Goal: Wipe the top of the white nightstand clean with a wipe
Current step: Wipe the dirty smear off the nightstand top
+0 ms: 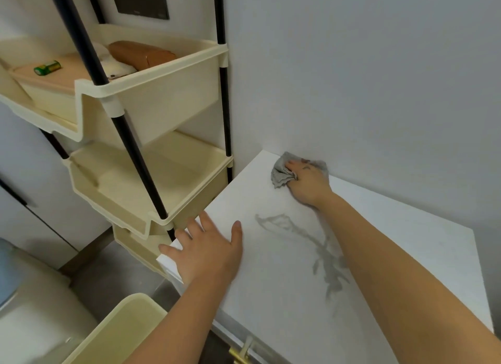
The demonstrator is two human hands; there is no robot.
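Note:
The white nightstand (271,282) fills the lower right, its top reaching back to the wall. A grey smear (322,247) runs across the middle of the top. At the far back corner lies a crumpled grey wipe (280,174); my right hand (307,183) presses down on it and bunches it under the fingers. My left hand (206,251) lies flat with spread fingers on the nightstand's left front corner.
A cream plastic shelf rack (151,174) with black poles stands close against the nightstand's left edge; its upper bin holds a battery (47,67) and a brown packet (141,55). The wall (379,79) borders the back. A gold drawer handle (240,354) shows below.

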